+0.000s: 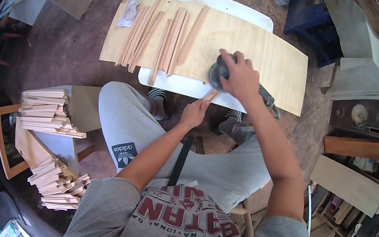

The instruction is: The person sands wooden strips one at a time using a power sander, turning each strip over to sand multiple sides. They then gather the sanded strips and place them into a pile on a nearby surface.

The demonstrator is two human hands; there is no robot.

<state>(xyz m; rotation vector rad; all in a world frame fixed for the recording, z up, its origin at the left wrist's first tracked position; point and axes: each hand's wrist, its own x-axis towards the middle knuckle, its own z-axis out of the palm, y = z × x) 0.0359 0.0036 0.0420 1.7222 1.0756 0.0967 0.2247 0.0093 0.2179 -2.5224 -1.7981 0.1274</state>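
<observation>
My right hand is wrapped over the top of a dark green electric sander, which stands near the front edge of the plywood board. My left hand grips the near end of a wooden strip. The strip's far end reaches up to the sander, and where the two meet is partly hidden. Left of the sander, several wooden strips lie side by side on the board. A clear plastic bag rests at the board's upper left.
White panels show beneath the board. To my left, stacks of cut wooden strips sit on a low support, with another pile nearer me. A speaker panel and wood scraps crowd the right side.
</observation>
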